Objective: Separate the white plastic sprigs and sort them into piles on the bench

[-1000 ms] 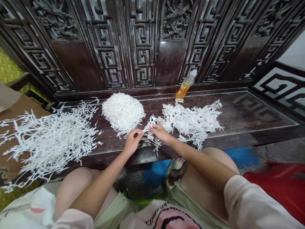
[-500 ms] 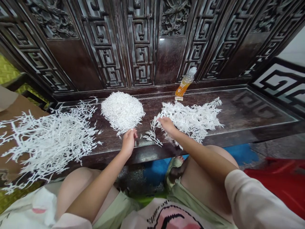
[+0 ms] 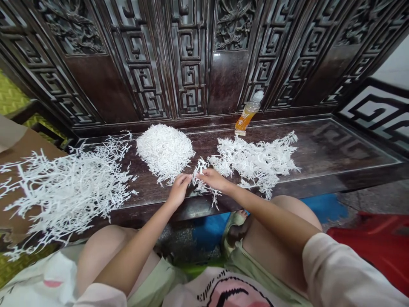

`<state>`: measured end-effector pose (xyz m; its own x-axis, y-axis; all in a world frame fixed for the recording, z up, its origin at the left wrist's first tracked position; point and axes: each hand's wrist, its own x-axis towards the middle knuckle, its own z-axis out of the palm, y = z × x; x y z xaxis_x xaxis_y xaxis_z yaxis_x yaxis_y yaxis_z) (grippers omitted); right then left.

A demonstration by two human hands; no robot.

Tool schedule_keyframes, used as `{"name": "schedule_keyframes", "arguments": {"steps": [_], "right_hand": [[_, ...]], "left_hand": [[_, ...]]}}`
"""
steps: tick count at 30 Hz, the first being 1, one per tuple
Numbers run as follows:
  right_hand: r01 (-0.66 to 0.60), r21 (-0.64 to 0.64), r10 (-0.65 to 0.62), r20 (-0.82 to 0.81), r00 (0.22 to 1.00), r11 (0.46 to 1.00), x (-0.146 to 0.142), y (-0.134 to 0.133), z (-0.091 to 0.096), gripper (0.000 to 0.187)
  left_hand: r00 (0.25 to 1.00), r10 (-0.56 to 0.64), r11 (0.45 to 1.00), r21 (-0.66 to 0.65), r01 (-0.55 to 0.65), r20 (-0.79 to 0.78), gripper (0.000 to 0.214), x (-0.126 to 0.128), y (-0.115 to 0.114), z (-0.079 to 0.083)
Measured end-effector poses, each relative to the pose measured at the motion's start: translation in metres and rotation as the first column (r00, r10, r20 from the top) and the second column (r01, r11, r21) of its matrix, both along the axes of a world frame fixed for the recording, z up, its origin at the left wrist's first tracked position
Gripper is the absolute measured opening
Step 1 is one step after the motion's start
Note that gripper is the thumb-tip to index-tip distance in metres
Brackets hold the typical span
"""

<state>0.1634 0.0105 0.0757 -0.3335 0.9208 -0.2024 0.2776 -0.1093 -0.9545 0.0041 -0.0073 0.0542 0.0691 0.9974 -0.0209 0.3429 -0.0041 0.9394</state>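
On the dark bench [image 3: 319, 145], the right hand [image 3: 214, 180] pinches a white sprig [image 3: 200, 172]; left hand's [image 3: 178, 190] grip unclear.

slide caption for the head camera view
Left hand and right hand hold a white branching sprig above a dark carved wooden bench

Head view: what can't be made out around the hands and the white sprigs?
Head view: the left hand and right hand hide how the white sprig is held.
Head view: the bottle's label is too small to read.
Head view: the left edge cuts off the large white pile.
Head view: the right edge cuts off the red object.
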Motion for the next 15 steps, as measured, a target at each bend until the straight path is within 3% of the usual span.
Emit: {"name": "schedule_keyframes", "arguments": {"steps": [2, 4, 15], "right_hand": [[-0.026, 0.009, 0.026, -0.021, 0.999, 1.0, 0.0, 0.0, 0.001, 0.032], [-0.046, 0.023, 0.047, -0.019, 0.999, 0.999, 0.001, 0.001, 0.001, 0.032], [-0.008, 0.127, -0.007, 0.118, 0.993, 0.992, -0.003, 0.003, -0.006, 0.028]], "left_hand": [[0.99, -0.114, 0.991, -0.062, 0.119, 0.079, 0.029, 0.003, -0.002, 0.002], [0.984, -0.153, 0.98, -0.116, 0.163, 0.092, 0.029, 0.003, -0.003, 0.002], [0.993, -0.108, 0.983, -0.143, 0.114, 0.048, 0.021, 0.013, -0.007, 0.003]]}}
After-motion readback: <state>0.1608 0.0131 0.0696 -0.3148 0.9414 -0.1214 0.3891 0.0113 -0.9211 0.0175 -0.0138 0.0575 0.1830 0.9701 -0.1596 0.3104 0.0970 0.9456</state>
